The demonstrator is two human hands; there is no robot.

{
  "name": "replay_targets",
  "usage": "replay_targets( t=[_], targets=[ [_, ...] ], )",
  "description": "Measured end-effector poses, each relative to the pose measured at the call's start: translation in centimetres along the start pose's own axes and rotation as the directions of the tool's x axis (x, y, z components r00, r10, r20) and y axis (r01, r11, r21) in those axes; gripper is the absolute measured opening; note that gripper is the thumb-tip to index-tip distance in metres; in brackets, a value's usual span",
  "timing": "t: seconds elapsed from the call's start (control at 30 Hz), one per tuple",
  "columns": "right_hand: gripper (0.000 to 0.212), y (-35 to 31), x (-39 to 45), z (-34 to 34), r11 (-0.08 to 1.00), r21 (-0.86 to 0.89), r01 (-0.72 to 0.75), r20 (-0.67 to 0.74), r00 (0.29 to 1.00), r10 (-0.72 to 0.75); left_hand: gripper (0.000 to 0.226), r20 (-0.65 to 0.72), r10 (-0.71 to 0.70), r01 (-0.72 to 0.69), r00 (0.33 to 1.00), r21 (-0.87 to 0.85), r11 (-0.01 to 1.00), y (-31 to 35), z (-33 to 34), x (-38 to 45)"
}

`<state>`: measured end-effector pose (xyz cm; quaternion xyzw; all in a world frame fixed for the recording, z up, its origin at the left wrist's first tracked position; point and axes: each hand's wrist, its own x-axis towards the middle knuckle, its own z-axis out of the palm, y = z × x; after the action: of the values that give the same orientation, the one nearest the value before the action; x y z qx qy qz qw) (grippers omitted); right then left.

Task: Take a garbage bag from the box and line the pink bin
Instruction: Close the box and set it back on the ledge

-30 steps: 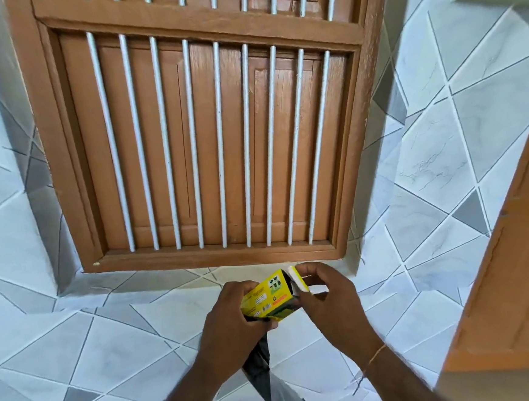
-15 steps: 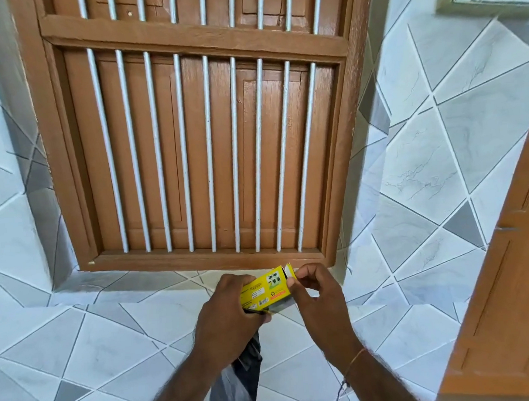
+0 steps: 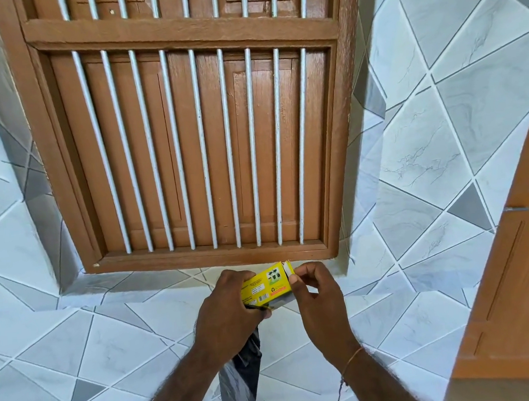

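A small yellow garbage bag box [image 3: 268, 286] is held in front of the tiled window ledge. My left hand [image 3: 231, 313] grips its left end from above. A dark grey garbage bag [image 3: 243, 373] hangs down from under that same hand. My right hand [image 3: 316, 294] pinches the white end flap at the box's right end. The pink bin is not in view.
A brown wooden window frame [image 3: 180, 29] with white vertical bars fills the wall ahead. Its tiled ledge [image 3: 111, 285] lies just behind the box. Grey and white tiles cover the wall. A wooden door [image 3: 522, 275] stands at the right edge.
Both hands with the box have risen closer to the window ledge. My right fingers have shifted on the end flap. The bag still hangs below my left hand.
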<state>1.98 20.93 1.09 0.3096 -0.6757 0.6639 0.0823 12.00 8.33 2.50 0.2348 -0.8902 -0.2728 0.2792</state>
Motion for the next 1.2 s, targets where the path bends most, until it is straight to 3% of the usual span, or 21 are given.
replay_targets(
  t=[0.23,0.63,1.0,1.2],
  targets=[
    [0.011,0.5,0.2,0.4,0.997,-0.005,-0.071,-0.035,0.997,0.071,0.067,0.031,0.005,-0.006,1.000,0.014,1.000,0.0,-0.1,0.5],
    [0.012,-0.1,0.1,1.2,0.999,0.031,-0.041,-0.187,0.981,0.046,0.066,0.030,0.041,-0.043,0.999,0.073,0.996,0.9,-0.4,1.0],
    [0.008,0.1,0.0,2.2,0.999,0.054,-0.007,-0.158,0.987,0.016,0.067,-0.004,0.035,-0.034,0.999,0.052,0.998,0.4,-0.2,1.7],
    [0.023,0.4,-0.5,3.8,0.993,0.114,-0.040,-0.144,0.988,0.056,0.066,-0.020,0.024,-0.023,1.000,0.034,0.999,-0.2,-0.6,2.4]
  ],
)
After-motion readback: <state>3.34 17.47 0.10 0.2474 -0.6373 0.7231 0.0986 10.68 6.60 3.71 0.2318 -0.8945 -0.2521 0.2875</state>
